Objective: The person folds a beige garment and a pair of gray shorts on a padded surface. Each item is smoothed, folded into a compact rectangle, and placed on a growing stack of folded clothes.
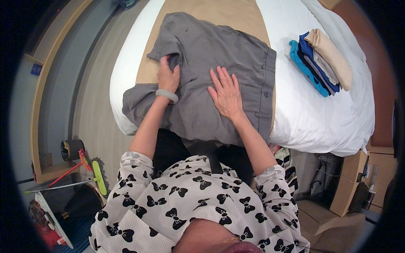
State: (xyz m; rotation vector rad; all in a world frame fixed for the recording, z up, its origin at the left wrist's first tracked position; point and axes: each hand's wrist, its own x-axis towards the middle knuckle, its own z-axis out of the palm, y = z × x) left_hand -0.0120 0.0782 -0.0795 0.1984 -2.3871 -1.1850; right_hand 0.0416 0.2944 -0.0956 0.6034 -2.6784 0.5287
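Observation:
Grey button-waist shorts or trousers lie spread on a tan runner across the bed, their waistband with belt loops and a button towards the right. At a leg opening on the left is my left hand, its fingertips partly hidden in the fabric and a pale bangle on the wrist; whether it grips the cloth I cannot tell. Flat on the middle of the garment rests my right hand, fingers apart, palm down. Part of the fabric bunches beside my left forearm, and the lower edge hangs near my body.
A stack of folded clothes in beige, blue and turquoise lies on the white bedding at the right. A green mop head and a red-handled brush stand at the lower left. A wooden cabinet is at the lower right.

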